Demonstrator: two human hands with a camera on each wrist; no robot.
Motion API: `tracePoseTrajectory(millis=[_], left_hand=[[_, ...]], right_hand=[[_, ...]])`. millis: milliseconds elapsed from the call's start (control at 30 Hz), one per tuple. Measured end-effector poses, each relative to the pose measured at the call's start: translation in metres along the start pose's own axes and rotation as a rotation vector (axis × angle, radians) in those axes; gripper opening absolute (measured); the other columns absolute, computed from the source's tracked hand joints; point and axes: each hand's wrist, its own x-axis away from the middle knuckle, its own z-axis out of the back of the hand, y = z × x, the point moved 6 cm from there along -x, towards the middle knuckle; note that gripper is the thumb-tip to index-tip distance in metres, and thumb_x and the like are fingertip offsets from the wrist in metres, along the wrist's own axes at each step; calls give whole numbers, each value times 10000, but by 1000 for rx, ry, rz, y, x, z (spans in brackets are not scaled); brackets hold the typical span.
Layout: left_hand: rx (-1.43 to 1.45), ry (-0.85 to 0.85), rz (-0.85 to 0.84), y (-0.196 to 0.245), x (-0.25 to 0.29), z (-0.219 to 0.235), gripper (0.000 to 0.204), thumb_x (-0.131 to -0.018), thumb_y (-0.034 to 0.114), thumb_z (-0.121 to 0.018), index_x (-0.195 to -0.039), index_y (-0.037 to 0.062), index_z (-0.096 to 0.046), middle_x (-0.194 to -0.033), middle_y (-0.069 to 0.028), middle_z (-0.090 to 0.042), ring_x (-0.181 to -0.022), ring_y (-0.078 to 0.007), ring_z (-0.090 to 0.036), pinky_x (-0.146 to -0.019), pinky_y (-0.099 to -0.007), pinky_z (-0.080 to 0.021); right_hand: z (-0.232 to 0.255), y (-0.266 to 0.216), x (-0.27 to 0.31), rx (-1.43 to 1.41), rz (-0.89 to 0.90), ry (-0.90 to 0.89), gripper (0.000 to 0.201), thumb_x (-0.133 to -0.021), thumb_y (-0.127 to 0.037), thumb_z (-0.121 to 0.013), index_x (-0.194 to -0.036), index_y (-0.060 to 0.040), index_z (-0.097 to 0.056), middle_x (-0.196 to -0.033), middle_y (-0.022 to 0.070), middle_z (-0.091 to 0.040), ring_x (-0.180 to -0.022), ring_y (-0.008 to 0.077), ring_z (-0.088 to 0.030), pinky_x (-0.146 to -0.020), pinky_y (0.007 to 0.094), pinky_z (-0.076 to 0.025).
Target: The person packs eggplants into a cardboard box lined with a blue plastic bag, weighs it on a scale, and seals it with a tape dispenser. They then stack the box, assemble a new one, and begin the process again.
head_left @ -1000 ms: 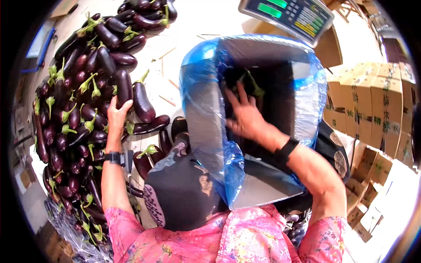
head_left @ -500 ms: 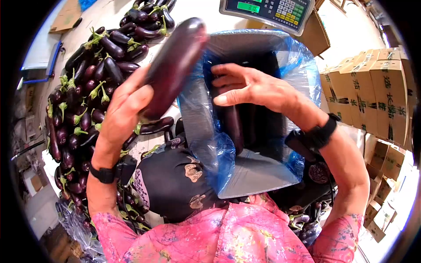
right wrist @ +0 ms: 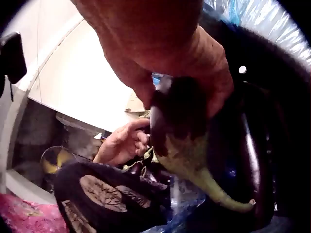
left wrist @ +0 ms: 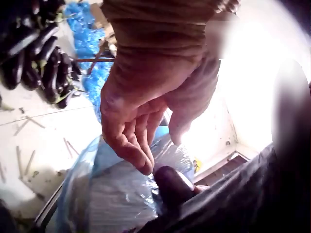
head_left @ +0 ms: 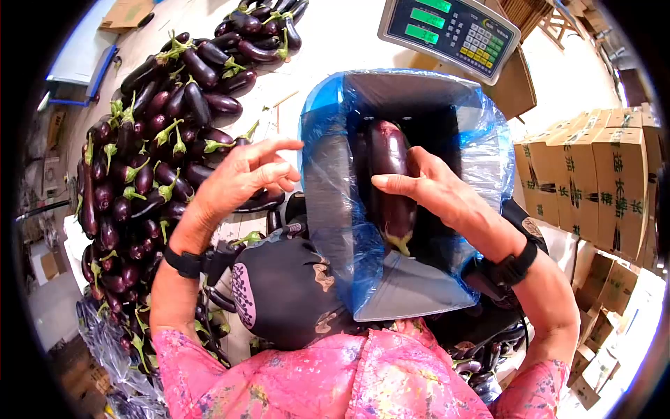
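Observation:
My right hand (head_left: 447, 188) grips a large dark purple eggplant (head_left: 392, 160) between thumb and fingers, over the opening of a box (head_left: 419, 293) lined with blue plastic film. The green stem end of this eggplant points toward my body. In the right wrist view another eggplant (right wrist: 251, 150) lies deeper in the dark box. My left hand (head_left: 244, 181) holds nothing, its fingers loosely bent near the box's left flap (head_left: 326, 188). From the left wrist, its fingers (left wrist: 138, 141) hang close over the film, with the rounded end of the held eggplant just below.
A big heap of eggplants (head_left: 157, 167) spreads over the floor on the left. A scale display (head_left: 450, 35) stands behind the box. Stacked cartons (head_left: 586, 181) line the right side. My knee (head_left: 286, 293) is against the box's near left side.
My left hand picked an eggplant from the heap and brought it to the box. The right hand now has that eggplant; the left has let go and drawn back left.

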Motion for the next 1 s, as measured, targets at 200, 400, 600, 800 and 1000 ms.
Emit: tracePoseTrajectory(millis=[200, 400, 600, 800, 1000], left_hand=[[184, 192, 141, -113, 12, 5, 528, -951, 339, -615, -1358, 12, -537, -1023, -101, -680, -893, -148, -664, -803, -263, -528], [285, 230, 160, -162, 30, -2, 501, -963, 305, -611, -1350, -6, -540, -1054, -127, -683, -921, -164, -668, -803, -278, -531], [339, 244, 117, -159, 16, -2, 540, -960, 329, -621, -1363, -15, -518, -1064, -108, -670, -953, -165, -658, -821, -278, -522], [276, 204, 88, -146, 9, -14, 501, -962, 278, -608, -1344, -37, -528, -1049, -123, -688, -935, -160, -654, -833, -283, -518], [312, 216, 113, -164, 9, -17, 496, -994, 271, -576, -1384, -25, -492, -1095, -152, -674, -963, -183, -666, -836, -289, -532]], right_hand=[[-12, 23, -61, 48, 78, 203, 658, -830, -475, -720, -1146, 91, -605, -1050, 264, -675, -1030, 327, -652, -901, 368, -497], [-29, 53, -74, 73, -25, 206, 776, -779, -490, -745, -1214, 124, -555, -1148, 303, -648, -1067, 372, -653, -953, 387, -497], [-25, 17, -36, -64, -24, 217, 804, -704, -433, -831, -1217, 112, -538, -1172, 263, -640, -1095, 316, -636, -958, 374, -497], [-32, 5, -1, 250, 225, 405, 767, -696, -432, -846, -1187, 82, -559, -1129, 249, -605, -1061, 363, -608, -928, 427, -484], [-26, 13, -10, 303, 130, 414, 785, -701, -473, -856, -1171, 82, -560, -1051, 205, -643, -962, 266, -649, -839, 362, -526]])
